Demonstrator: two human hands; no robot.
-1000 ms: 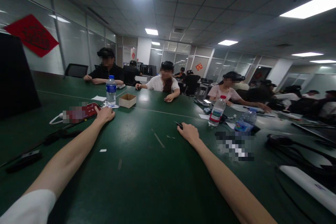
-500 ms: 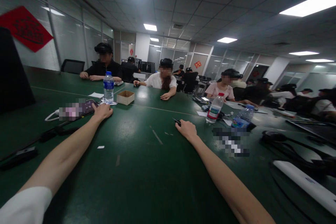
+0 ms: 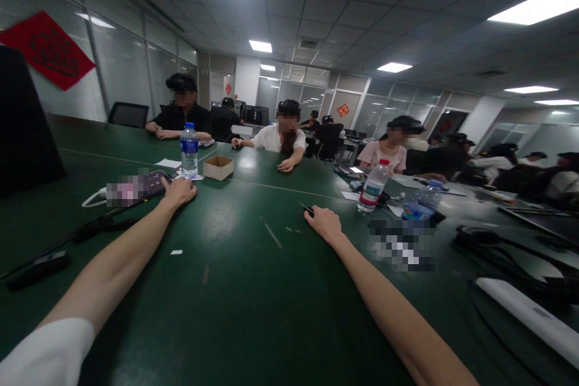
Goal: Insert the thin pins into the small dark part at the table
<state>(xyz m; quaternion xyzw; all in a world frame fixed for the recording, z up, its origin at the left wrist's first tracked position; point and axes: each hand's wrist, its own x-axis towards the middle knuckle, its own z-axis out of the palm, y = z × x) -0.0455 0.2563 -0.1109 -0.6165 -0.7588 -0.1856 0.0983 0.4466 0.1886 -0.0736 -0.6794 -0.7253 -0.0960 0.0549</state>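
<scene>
Both my arms reach out over a dark green table (image 3: 253,289). My left hand (image 3: 180,190) rests at the right end of a dark red phone-like device (image 3: 151,184), fingers curled onto its edge. A white cable (image 3: 93,199) runs off the device's left end. My right hand (image 3: 323,220) lies knuckles up, closed round a small black object (image 3: 307,210) that sticks out to the left. Its fingers are mostly hidden.
A water bottle (image 3: 189,149) and a small cardboard box (image 3: 218,167) stand beyond my left hand. Two more bottles (image 3: 372,187) and black gear sit to the right. Dark devices and cables (image 3: 40,265) lie at the left. Several people sit along the table's far side.
The view has shifted slightly. Both hands stay where they were, the left at the red device and the right on the small black object.
</scene>
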